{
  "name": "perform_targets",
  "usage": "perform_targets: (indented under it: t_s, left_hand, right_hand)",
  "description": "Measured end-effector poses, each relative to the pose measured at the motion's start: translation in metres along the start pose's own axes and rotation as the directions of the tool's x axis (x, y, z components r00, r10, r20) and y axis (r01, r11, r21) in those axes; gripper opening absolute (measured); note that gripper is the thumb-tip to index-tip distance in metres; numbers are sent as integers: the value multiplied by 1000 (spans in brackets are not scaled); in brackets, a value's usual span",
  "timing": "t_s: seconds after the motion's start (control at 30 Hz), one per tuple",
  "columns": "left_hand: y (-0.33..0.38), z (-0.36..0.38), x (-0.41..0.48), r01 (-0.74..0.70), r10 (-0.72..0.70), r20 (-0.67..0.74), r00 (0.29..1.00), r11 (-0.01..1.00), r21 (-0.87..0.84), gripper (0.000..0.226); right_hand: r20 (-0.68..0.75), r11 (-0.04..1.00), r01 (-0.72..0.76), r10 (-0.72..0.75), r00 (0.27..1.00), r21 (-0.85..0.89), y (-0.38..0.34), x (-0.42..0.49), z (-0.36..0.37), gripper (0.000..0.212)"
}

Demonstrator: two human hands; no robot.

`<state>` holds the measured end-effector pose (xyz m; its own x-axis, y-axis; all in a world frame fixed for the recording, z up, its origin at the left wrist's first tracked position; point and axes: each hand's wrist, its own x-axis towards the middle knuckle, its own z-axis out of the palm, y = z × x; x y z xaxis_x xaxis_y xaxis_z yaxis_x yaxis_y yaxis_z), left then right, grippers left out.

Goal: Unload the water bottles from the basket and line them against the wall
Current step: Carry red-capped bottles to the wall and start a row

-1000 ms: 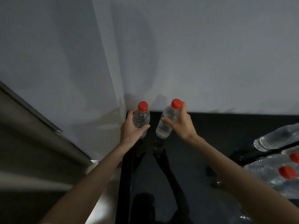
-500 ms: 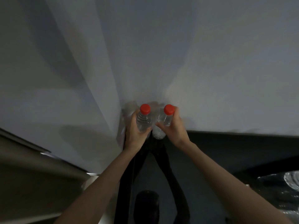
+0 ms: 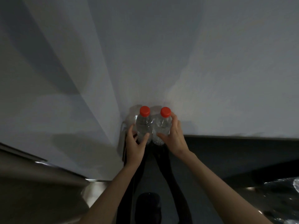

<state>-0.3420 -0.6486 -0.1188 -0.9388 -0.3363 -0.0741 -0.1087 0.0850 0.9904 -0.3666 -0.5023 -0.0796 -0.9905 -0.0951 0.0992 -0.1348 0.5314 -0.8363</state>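
Left hand (image 3: 135, 145) grip wraps left bottle (image 3: 144, 126); right hand (image 3: 174, 137) grip wraps right bottle (image 3: 162, 128). Bottles upright, touching, against wall (image 3: 210, 62) on dark tabletop (image 3: 234, 152).

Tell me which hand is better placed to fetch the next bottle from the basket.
Probably the right hand. It holds the right bottle on the side nearer the wrapped bottles at the right edge; the left hand grips the corner bottle.
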Motion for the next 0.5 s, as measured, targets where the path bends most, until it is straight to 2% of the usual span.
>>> perform_targets:
  t_s: [0.13, 0.3, 0.5]
  left_hand:
    - [-1, 5, -5, 161, -159, 28, 987, 985, -67, 54]
    - [-1, 2, 0, 125, -125, -4, 992, 992, 17, 54]
    - [-8, -4, 5, 119, -123, 35, 992, 988, 93, 51]
  right_hand:
    - [-13, 1000, 13, -12, 1000, 28, 5, 1, 3, 86]
    - [-29, 998, -27, 29, 999, 63, 6, 3, 8, 85]
    - [-54, 999, -42, 42, 998, 1, 5, -2, 13, 88]
